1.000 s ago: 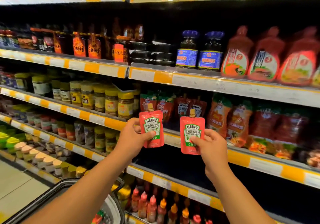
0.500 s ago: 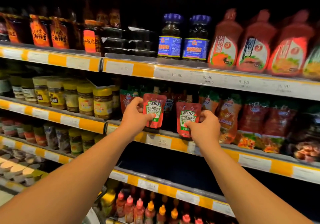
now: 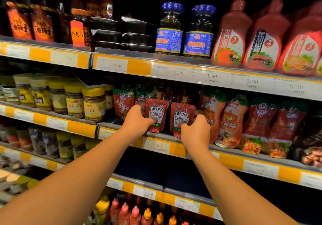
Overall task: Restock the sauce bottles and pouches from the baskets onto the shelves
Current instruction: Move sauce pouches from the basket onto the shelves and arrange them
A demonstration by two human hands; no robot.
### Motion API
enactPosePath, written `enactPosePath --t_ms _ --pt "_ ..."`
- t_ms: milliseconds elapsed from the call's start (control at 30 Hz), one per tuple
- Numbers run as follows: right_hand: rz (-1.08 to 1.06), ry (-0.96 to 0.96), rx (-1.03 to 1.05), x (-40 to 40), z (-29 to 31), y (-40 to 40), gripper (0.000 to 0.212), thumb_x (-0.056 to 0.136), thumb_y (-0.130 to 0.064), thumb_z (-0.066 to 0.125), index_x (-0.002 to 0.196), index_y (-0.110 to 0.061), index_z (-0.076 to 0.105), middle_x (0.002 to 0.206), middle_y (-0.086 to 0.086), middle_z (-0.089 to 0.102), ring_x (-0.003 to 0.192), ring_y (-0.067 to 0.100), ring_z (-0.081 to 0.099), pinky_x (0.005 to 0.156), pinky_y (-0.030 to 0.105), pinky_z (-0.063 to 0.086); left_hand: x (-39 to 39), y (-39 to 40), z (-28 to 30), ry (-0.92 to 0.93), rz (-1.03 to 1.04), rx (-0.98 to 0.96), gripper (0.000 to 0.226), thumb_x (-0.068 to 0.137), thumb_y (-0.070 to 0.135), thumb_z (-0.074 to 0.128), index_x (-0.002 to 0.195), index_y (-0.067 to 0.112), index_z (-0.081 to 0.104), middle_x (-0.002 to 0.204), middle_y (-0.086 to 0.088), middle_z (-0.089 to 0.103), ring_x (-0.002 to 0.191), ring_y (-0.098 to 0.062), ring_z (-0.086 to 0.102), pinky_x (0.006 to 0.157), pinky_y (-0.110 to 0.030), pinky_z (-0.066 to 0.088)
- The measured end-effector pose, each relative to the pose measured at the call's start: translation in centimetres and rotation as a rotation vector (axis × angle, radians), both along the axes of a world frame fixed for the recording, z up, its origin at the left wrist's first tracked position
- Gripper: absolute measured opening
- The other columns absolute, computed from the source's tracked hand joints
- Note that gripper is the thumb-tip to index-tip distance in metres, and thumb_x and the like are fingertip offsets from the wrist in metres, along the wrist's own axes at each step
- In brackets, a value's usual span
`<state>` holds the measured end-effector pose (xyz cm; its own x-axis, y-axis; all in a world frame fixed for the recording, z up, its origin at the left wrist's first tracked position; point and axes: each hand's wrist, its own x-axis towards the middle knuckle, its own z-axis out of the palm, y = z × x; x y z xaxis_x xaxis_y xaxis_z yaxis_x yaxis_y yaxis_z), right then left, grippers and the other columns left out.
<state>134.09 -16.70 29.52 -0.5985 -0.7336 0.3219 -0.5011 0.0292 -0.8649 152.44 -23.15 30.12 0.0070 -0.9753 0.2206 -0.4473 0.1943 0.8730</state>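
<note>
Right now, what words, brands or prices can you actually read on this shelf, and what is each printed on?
"HEINZ TOMATO KETCHUP": left pouch, in the left hand.
"HEINZ TOMATO KETCHUP": right pouch, in the right hand.
"13.80": upper price strip.
"9.90": same strip, three tags.
"3.50", "5.90": tags, probably; faint.
Chinese labels on bottles and jars: blurred, unreadable.

hidden: lower left corner of left Heinz pouch behind left hand fingers | lower right edge of right Heinz pouch behind right hand fingers | blurred: price tags below fingers, unreadable
</note>
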Motion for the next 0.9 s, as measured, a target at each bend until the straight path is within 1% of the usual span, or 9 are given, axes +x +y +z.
enactPosePath --t_ms 67,167,300,433,533,633,733,833,900 --pt "0.008 -0.002 0.009 0.0 0.0 -0.3 0.034 0.093 -0.012 0.069 0.080 -0.026 0.040 0.083 -0.005 0.054 0.068 0.011 0.054 0.047 0.026 0.038 0.0 -0.2 0.1 -0.024 -0.016 0.011 0.051 0.087 0.023 0.083 0.095 0.007 0.035 0.077 -0.002 0.044 0.060 -0.015 0.040 0.046 -0.024 0.037" --pt "0.021 0.003 0.028 0.0 0.1 -0.4 0.033 0.095 -0.012 0.067 0.081 -0.025 0.040 0.084 -0.005 0.053 0.070 0.011 0.053 0.049 0.027 0.039 -0.4 -0.3 0.2 -0.043 -0.016 0.018 0.048 0.088 0.025 0.082 0.086 0.017 0.035 0.082 -0.005 0.041 0.065 -0.018 0.037 0.054 -0.031 0.035" --pt "0.033 0.026 0.064 0.1 0.4 -0.1 0.030 0.096 -0.010 0.064 0.082 -0.023 0.041 0.087 -0.002 0.054 0.072 0.014 0.054 0.049 0.027 0.038 -1.4 -0.1 0.5 -0.059 -0.013 0.031 0.043 0.088 0.024 0.082 0.086 0.015 0.040 0.083 -0.009 0.050 0.067 -0.020 0.044 0.053 -0.032 0.038" --pt "0.030 0.058 0.095 0.6 1.1 0.5 0.028 0.097 -0.008 0.062 0.085 -0.022 0.041 0.092 0.001 0.056 0.078 0.018 0.058 0.054 0.030 0.045 -1.9 0.1 0.8 -0.058 -0.043 0.041 0.038 0.087 0.021 0.082 0.104 0.011 0.050 0.096 -0.010 0.064 0.080 -0.023 0.060 0.063 -0.038 0.053" --pt "0.035 0.069 0.096 0.8 1.3 1.1 0.027 0.099 -0.005 0.058 0.086 -0.022 0.040 0.091 -0.001 0.054 0.077 0.015 0.056 0.053 0.030 0.044 -1.7 0.6 0.7 -0.079 -0.019 0.034 0.036 0.089 0.025 0.081 0.094 0.015 0.046 0.091 -0.004 0.058 0.077 -0.019 0.057 0.058 -0.035 0.049" --pt "0.050 0.081 0.073 0.6 1.4 2.1 0.016 0.102 -0.008 0.058 0.101 -0.016 0.045 0.099 0.002 0.056 0.076 0.015 0.055 0.053 0.028 0.040 -1.4 1.1 0.6 -0.051 -0.026 0.023 0.036 0.090 0.028 0.079 0.106 0.016 0.050 0.103 -0.003 0.061 0.091 -0.021 0.060 0.073 -0.041 0.056" --pt "0.089 0.118 0.036 0.4 1.4 3.3 0.031 0.102 -0.012 0.059 0.130 -0.014 0.044 0.105 0.000 0.053 0.079 0.011 0.053 0.056 0.024 0.039 -1.0 2.1 0.5 -0.052 -0.013 -0.012 0.041 0.092 0.030 0.076 0.111 0.013 0.044 0.106 -0.001 0.054 0.086 -0.017 0.052 0.067 -0.036 0.046" --pt "0.128 0.130 -0.004 0.2 1.2 4.6 0.051 0.102 -0.009 0.057 0.149 -0.014 0.036 0.117 0.003 0.057 0.106 0.015 0.063 0.082 0.035 0.058 -0.8 3.6 -0.1 -0.047 0.014 -0.128 0.046 0.096 0.027 0.069 0.130 0.015 0.040 0.118 0.009 0.037 0.100 -0.015 0.041 0.081 -0.036 0.038" --pt "0.160 0.089 -0.016 0.2 0.9 5.3 0.061 0.102 -0.008 0.055 0.157 -0.018 0.030 0.147 0.005 0.052 0.136 0.026 0.052 0.108 0.047 0.050 -0.5 4.7 -0.6 -0.069 0.029 -0.255 0.033 0.098 0.022 0.065 0.124 0.020 0.045 0.121 0.010 0.041 0.106 -0.014 0.047 0.086 -0.033 0.040"
